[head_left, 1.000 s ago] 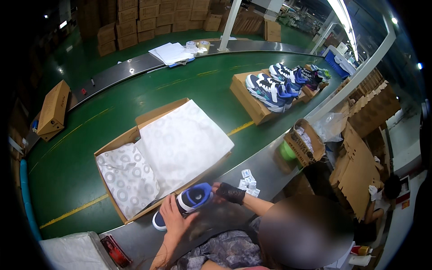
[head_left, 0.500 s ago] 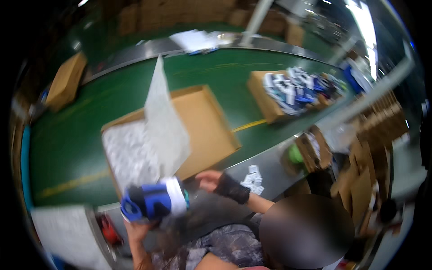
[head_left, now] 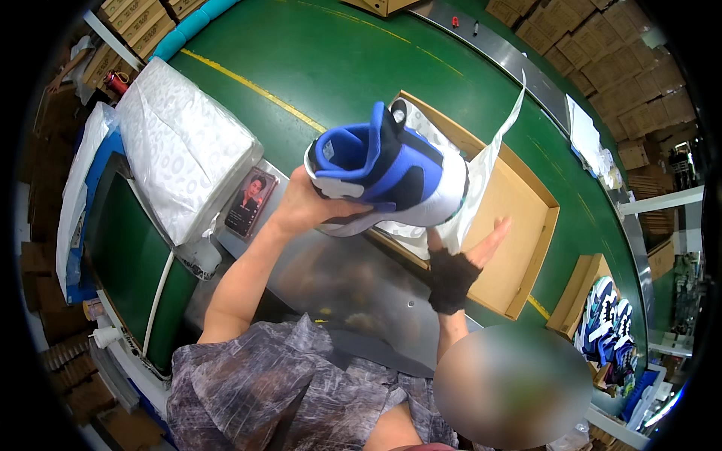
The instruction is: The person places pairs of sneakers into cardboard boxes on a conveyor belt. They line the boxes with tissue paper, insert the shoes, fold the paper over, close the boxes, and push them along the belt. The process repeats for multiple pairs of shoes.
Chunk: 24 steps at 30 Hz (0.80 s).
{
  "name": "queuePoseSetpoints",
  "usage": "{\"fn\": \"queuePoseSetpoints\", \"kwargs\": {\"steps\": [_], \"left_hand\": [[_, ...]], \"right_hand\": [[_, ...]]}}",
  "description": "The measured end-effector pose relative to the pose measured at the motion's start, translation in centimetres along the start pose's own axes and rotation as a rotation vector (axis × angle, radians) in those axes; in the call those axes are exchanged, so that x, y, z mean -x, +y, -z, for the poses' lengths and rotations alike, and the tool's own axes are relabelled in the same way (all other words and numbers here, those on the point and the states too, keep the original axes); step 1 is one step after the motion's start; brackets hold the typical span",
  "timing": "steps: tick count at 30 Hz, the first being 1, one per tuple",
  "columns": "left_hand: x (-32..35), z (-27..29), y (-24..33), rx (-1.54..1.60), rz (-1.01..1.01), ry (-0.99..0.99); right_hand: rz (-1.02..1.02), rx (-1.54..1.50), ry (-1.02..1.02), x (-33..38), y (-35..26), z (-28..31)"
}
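Note:
A blue, white and black high-top sneaker point(head_left: 421, 173) is held by my left hand point(head_left: 304, 207), whose fingers wrap around its heel end. The shoe is tilted above the near edge of an open brown cardboard box point(head_left: 547, 225), its toe toward the right. White tissue paper point(head_left: 492, 173) lines part of the box and stands up in a tall flap behind the toe. My right hand point(head_left: 462, 267), in a black fingerless glove, is beside the toe over the box's near side. Its fingers are spread, with nothing in them.
The box rests on a green conveyor belt point(head_left: 286, 52) with a metal ledge point(head_left: 346, 278) on my side. To the left lie a stack of white patterned paper point(head_left: 188, 135) and a dark red picture card or phone point(head_left: 252, 203). More sneakers point(head_left: 609, 316) sit at right.
My view has swung to the left, so the box appears farther right. The sneaker remains in my left hand, now higher in view. My right hand has come close to its toe, fingers spread.

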<state>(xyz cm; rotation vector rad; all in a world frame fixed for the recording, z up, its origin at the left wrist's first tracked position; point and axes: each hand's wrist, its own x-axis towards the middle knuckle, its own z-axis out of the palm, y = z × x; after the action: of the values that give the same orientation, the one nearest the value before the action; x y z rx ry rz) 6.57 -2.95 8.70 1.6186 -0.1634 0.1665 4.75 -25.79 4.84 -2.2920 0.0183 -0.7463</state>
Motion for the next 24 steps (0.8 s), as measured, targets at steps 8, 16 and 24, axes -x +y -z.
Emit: {"fn": "queuePoseSetpoints", "kwargs": {"steps": [8,16,24], "left_hand": [[-4.6,-0.5,-3.6,0.267,0.269,0.073],[-9.1,-10.5,-13.0,0.211,0.809,-0.147],[-4.3,-14.4,-15.5,-0.304,0.748,-0.427]], "right_hand": [[-0.302,-0.146,0.080,-0.2,5.8,0.8],[-0.816,-0.587,0.373,2.9,2.9,2.1],[0.150,-0.119,-0.454,9.6,4.1,5.7]]}}
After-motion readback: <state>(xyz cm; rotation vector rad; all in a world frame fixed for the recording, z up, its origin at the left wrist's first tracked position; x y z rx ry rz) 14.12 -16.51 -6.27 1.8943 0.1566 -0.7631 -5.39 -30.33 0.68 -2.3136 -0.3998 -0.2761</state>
